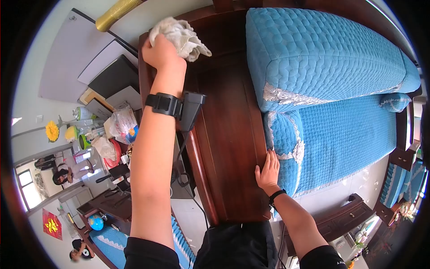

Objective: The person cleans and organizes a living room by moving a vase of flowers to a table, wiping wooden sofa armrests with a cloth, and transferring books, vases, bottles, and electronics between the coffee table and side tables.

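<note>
Left hand (160,53): fingers gripped crumpled off-white cloth (182,39) at far end of glossy dark-brown wooden panel (228,112) | right hand (268,174): fingers lay open | low wrist risked boxy black plastic device (193,110) scraping panel

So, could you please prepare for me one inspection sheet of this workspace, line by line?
Surface: dark wooden panel, glossy, beside the blue sofa.
Job's things: pale cloth, bunched, at the panel's far end.
Clutter: plastic bags, yellow flower and other small items, crowded left of the panel.
Hands: left hand grips the cloth; right hand lies open where the panel meets a blue cushion.
Cables: dark cable hangs by the left forearm, near the panel's left edge.
Surroundings: globe; two people in the background.
</note>
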{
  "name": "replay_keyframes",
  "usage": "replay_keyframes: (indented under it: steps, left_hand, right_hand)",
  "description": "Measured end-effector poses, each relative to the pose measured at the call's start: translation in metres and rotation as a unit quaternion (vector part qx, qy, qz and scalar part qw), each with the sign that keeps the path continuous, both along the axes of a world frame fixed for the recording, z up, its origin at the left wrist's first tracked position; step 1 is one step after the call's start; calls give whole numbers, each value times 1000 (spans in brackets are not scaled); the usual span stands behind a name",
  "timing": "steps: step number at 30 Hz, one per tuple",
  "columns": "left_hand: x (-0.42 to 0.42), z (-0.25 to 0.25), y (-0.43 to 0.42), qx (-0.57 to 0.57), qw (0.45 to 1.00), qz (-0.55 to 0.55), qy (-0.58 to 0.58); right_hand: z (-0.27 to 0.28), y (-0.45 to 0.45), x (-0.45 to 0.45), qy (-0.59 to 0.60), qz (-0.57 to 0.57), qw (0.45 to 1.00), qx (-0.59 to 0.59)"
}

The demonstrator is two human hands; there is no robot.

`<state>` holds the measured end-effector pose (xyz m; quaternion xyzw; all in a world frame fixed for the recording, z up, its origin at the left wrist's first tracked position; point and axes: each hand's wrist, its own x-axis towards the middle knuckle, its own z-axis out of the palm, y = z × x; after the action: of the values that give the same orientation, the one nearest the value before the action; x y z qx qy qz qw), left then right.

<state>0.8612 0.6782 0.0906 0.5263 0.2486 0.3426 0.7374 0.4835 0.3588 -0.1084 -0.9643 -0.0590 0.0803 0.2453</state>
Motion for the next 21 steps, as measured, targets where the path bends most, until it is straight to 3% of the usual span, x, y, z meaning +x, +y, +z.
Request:
replay_keyframes:
  steps: [2, 3, 4, 8, 9, 13, 15, 16, 19, 21]
  left_hand:
    - [-3, 16, -10, 44, 998, 36, -34]
    - [1, 21, -8, 320, 945, 57, -25]
    - [7, 20, -5, 572, 817, 73, -14]
    - [41, 20, -7, 575, 813, -19, 92]
    - [46, 15, -23, 655, 749, -42, 89]
    - [51, 18, -37, 616, 784, -52, 58]
    - [46, 25, -14, 653, 743, -150, 16]
    - [44, 29, 1, 699, 696, -163, 20]
    - [34, 41, 50, 736, 644, -126, 166]
    - [33, 38, 85, 717, 645, -82, 250]
  right_hand:
    - [4, -1, -8, 11, 2, 1000, -2]
    - [3, -1, -8, 11, 3, 1000, -2]
    - [3, -2, -9, 12, 3, 1000, -1]
    - [8, -2, -6, 18, -7, 1000, 10]
    - [9, 0, -4, 19, -5, 1000, 8]
    - [8, -1, 2, 21, -5, 1000, 2]
    - [8, 0, 3, 25, -16, 1000, 9]
    - [8, 0, 3, 27, -18, 999, 14]
    - [6, -3, 0, 25, -20, 999, 17]
    - [3, -4, 0, 12, -10, 1000, 17]
